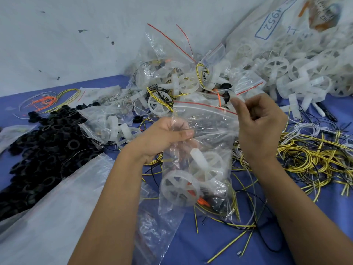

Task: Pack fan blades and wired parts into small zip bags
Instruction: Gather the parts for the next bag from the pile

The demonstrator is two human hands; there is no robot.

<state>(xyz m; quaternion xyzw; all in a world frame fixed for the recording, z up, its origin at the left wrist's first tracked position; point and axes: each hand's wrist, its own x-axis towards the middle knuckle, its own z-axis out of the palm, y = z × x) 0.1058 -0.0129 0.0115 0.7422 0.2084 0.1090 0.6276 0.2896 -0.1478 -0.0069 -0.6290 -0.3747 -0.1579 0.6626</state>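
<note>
A clear zip bag (208, 131) with a red seal line hangs in front of me above the blue table. White fan blades (179, 188), an orange part and yellow-black wires lie in its lower half. My left hand (164, 136) grips the bag's left side below the seal. At the right end of the seal strip, my right hand (257, 119) pinches the bag's top edge between thumb and fingers. The bag's mouth looks partly shut; I cannot tell how far.
Filled zip bags (172, 73) pile up behind. Loose white fan blades (286, 69) spill from a large sack at the right. Black rings (44, 138) heap at the left. Yellow-black wires (313, 159) tangle at the right. Empty bags (158, 226) lie beneath.
</note>
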